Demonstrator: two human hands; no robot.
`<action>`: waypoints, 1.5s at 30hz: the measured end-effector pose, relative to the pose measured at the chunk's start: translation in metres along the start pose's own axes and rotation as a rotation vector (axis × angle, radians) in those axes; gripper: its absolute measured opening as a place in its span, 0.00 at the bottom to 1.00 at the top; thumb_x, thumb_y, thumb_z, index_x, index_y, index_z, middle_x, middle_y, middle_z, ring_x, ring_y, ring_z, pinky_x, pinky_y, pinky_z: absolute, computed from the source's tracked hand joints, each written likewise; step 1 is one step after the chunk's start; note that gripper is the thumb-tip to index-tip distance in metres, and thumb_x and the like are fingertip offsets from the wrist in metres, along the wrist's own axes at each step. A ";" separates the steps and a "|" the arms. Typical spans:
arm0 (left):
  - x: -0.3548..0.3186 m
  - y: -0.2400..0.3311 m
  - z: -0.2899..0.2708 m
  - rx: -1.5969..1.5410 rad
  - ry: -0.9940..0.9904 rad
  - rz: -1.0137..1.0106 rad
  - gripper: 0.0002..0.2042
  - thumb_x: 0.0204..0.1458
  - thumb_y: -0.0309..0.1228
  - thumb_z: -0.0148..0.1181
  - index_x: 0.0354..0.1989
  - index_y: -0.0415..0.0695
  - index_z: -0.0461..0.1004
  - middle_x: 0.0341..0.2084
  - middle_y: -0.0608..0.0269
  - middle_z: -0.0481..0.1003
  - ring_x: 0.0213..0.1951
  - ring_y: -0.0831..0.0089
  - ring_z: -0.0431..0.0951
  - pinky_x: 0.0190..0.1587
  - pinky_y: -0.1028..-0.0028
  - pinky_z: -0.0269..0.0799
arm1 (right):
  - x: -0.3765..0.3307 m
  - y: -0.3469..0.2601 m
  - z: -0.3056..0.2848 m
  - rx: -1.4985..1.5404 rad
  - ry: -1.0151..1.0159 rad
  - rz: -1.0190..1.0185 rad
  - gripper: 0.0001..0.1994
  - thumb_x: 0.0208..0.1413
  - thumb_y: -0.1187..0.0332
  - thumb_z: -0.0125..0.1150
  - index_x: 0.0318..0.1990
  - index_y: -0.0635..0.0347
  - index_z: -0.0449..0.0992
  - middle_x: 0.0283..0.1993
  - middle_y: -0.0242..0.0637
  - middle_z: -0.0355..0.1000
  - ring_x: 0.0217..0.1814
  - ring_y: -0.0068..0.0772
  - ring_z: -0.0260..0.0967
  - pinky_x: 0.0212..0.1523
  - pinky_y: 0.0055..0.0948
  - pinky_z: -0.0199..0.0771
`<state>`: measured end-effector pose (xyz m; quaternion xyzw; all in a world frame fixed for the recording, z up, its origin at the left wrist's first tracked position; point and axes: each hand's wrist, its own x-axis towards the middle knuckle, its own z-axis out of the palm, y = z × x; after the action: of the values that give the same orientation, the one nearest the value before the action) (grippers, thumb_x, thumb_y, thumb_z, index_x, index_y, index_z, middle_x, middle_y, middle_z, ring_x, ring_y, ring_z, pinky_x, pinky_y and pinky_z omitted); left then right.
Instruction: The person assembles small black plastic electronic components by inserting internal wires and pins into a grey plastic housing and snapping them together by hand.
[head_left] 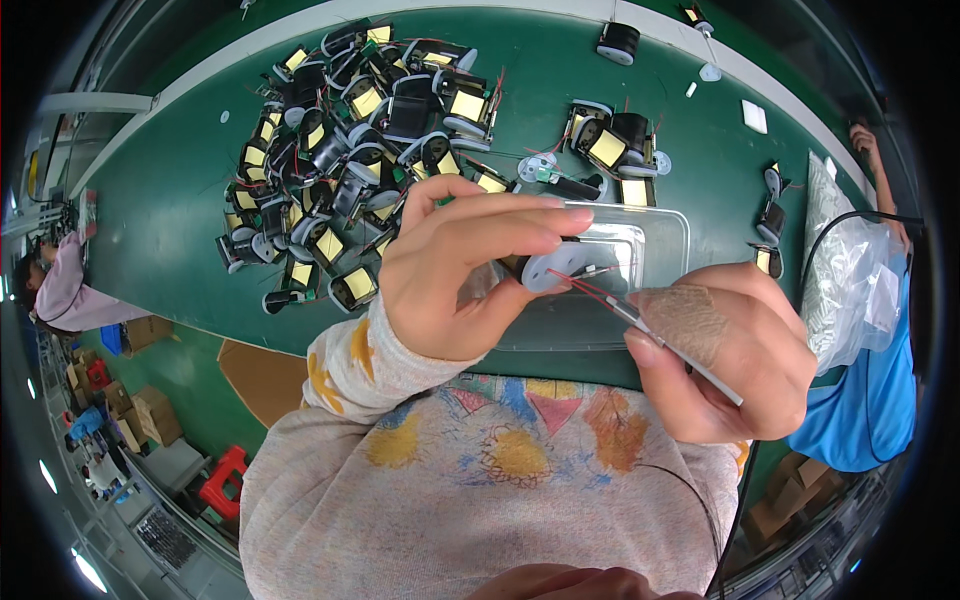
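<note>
My left hand (445, 275) is closed on a small black unit with a round grey end disc (555, 266), held between thumb and fingertips; most of its body is hidden by the hand. Thin red wires (590, 289) run from the disc toward my right hand (745, 350). That hand pinches a slim silver tool like tweezers (700, 372), whose tip meets the wires; whether it grips them I cannot tell. Brownish tape (684, 318) wraps a right finger. Beneath both hands lies a clear plastic tray (687, 228).
Similar black units with yellow pads (365, 102) are heaped at the left of the green table (160, 220). A smaller cluster (607, 148) lies beyond the tray. On the right are a plastic bag (850, 285), a black cable (835, 232) and another person in blue (860, 410).
</note>
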<state>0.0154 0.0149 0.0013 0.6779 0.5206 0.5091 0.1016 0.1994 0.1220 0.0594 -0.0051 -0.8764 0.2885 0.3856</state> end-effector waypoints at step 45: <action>-0.002 -0.002 0.006 0.020 0.071 -0.004 0.25 0.35 0.17 0.68 0.41 0.44 0.61 0.38 0.51 0.77 0.39 0.65 0.77 0.45 0.66 0.58 | -0.002 -0.010 0.004 -0.183 0.012 -0.017 0.20 0.19 0.78 0.68 0.30 0.70 0.77 0.26 0.44 0.74 0.24 0.38 0.69 0.22 0.24 0.69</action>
<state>0.0190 0.0163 -0.0038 0.6595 0.5301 0.5273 0.0772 0.1999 0.1114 0.0608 -0.0346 -0.8967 0.2038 0.3914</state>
